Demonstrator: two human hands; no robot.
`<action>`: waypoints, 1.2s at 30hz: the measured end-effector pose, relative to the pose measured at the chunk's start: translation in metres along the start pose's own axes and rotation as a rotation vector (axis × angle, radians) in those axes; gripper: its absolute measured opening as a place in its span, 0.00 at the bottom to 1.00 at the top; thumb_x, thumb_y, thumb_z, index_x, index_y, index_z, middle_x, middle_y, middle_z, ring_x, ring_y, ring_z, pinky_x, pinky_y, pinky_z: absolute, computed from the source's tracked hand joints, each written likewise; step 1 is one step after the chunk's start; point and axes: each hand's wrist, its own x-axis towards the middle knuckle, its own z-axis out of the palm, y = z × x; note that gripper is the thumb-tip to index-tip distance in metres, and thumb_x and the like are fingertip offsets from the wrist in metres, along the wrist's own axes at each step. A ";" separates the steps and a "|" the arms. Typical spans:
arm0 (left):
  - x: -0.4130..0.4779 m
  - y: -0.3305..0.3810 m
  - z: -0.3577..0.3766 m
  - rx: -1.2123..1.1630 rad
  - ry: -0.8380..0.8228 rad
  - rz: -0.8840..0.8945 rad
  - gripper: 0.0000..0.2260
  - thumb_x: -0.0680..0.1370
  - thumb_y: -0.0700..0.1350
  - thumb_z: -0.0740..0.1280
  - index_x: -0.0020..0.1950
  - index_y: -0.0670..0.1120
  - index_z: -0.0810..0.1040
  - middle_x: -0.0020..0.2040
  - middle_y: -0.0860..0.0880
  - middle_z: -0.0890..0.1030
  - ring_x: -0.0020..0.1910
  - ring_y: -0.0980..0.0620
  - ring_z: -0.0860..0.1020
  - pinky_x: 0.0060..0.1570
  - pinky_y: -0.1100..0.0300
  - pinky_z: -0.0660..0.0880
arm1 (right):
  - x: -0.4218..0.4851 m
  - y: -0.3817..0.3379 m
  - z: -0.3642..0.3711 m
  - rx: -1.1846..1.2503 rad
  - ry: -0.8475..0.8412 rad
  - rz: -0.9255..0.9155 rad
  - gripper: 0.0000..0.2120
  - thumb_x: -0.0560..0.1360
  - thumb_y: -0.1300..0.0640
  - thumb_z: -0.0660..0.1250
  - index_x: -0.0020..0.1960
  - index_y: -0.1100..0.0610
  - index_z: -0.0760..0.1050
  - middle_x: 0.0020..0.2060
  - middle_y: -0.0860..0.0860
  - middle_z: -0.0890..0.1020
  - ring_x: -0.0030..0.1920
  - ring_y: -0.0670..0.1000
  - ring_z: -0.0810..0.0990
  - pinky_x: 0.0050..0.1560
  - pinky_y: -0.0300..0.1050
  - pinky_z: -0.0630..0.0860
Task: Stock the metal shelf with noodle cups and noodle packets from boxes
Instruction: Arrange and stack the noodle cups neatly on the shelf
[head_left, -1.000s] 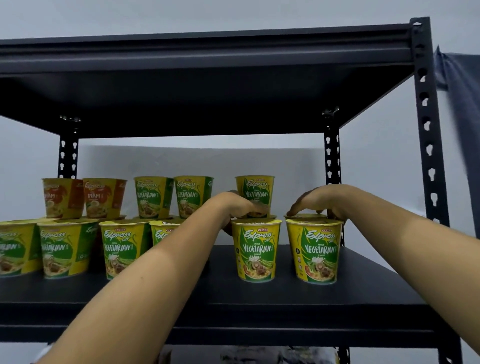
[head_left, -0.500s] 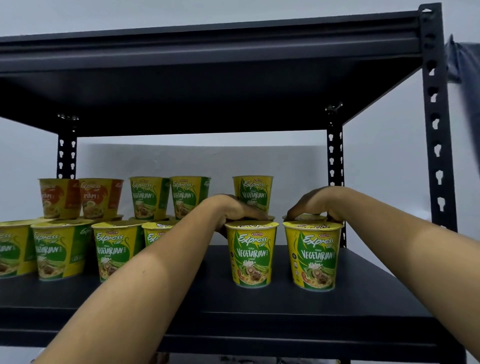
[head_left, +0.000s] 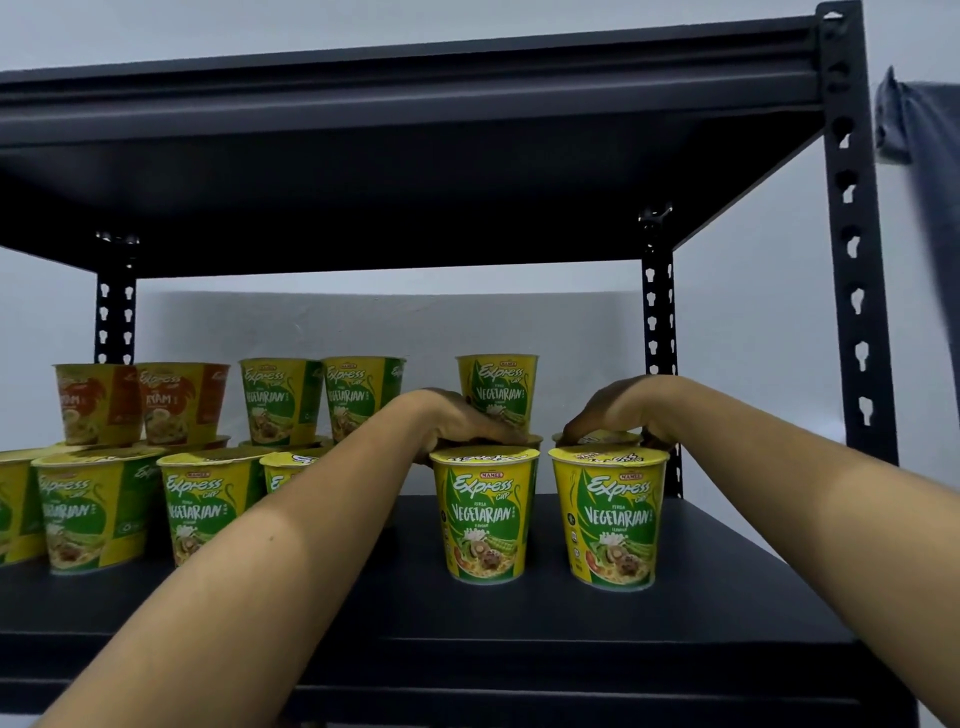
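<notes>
noodle cups (head_left: 597, 439), rear row: left hand (head_left: 457, 418), right hand (head_left: 623, 408) fingers (head_left: 579, 425) grip lids

Blue-grey cloth (head_left: 927, 124) hanging at 2 o'clock, cut by frame edge. Pale wall (head_left: 753, 353) behind. Grey panel (head_left: 363, 327) centre, against wall.

From my screen the shelf (head_left: 571, 613) reads as painted metal, matt black and smooth, and its slotted post (head_left: 852, 260) has the same dull coat. Every cup (head_left: 485, 519) has a glossy printed skin; I can't tell paper from plastic. The cloth (head_left: 924, 124) looks soft and matt.
</notes>
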 end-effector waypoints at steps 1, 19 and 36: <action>-0.001 0.001 0.000 0.002 -0.005 0.004 0.21 0.71 0.59 0.78 0.55 0.46 0.81 0.41 0.48 0.87 0.45 0.48 0.86 0.45 0.55 0.81 | 0.002 0.000 0.000 0.000 -0.001 0.003 0.29 0.73 0.37 0.73 0.63 0.58 0.76 0.57 0.58 0.80 0.51 0.60 0.84 0.55 0.55 0.83; -0.036 -0.010 -0.019 -0.065 0.140 0.045 0.42 0.72 0.64 0.76 0.77 0.43 0.67 0.70 0.39 0.74 0.53 0.43 0.80 0.38 0.53 0.83 | -0.043 0.008 -0.010 0.027 0.244 -0.216 0.38 0.75 0.34 0.69 0.78 0.52 0.65 0.77 0.54 0.67 0.73 0.61 0.68 0.66 0.57 0.72; -0.110 -0.038 0.030 -0.001 0.239 0.196 0.47 0.70 0.55 0.81 0.82 0.47 0.60 0.74 0.44 0.71 0.56 0.45 0.81 0.44 0.50 0.86 | -0.120 0.026 0.031 -0.094 0.251 -0.443 0.28 0.71 0.44 0.77 0.69 0.41 0.74 0.70 0.49 0.75 0.62 0.52 0.76 0.59 0.47 0.76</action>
